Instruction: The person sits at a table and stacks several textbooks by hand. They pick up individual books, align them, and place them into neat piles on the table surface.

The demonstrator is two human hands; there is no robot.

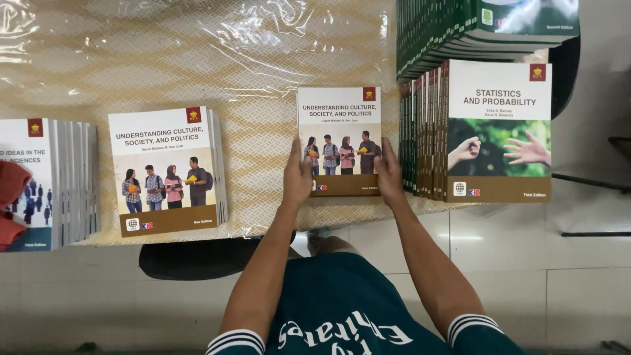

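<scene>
A paperback with a white top, a photo of several students and a brown bottom band [339,125] lies flat on the patterned tablecloth [263,79]. My left hand [297,176] grips its lower left edge. My right hand [389,176] grips its lower right edge. Both thumbs rest on the cover. To the left sits a stack of the same book [167,169], apart from my hands.
A stack of white-and-green books [490,131] stands right beside my right hand, with a taller dark green pile [480,29] behind it. Another stack [49,184] lies at the far left, next to a red object [10,204]. A dark stool [197,258] is below the table edge.
</scene>
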